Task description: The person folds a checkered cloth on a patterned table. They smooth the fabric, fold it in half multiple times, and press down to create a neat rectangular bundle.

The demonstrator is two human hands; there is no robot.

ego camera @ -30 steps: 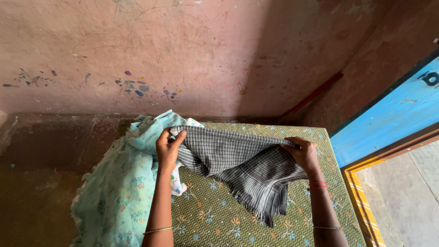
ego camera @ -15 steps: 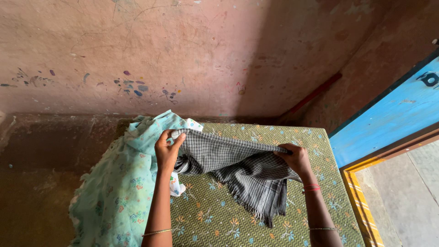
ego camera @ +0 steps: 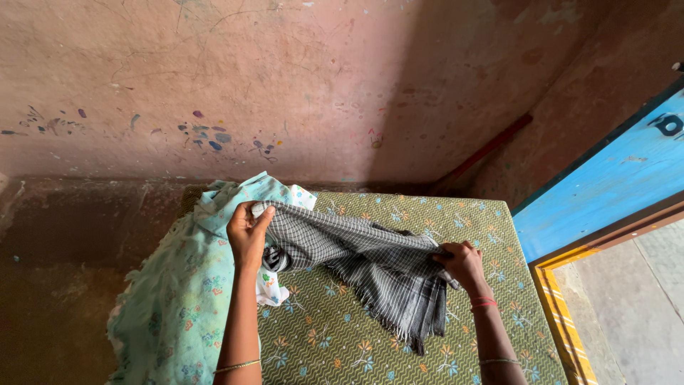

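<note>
Holding item one: a grey checked cloth point(ego camera: 363, 264) with a fringed hem, stretched between two bare hands above a mattress point(ego camera: 399, 335) covered in olive fabric printed with small flowers. Left hand point(ego camera: 247, 232): closed in a pinch on the cloth's upper left corner, raised just over the mattress's left part; thin bangle on the forearm. Right hand point(ego camera: 463, 262): closed in a grip on the cloth's right end, low and close to the mattress surface; red thread and a thin bangle at the wrist. Cloth's middle sags between the hands, its fringed lower edge lying on the mattress. Item two: a pale green floral cloth point(ego camera: 185, 292), heaped along the mattress's left edge and hanging over it, partly beneath the left hand. Surroundings: pink plaster wall point(ego camera: 285, 85) with paint daubs behind; blue door point(ego camera: 613, 185) with a yellow frame to the right.
</note>
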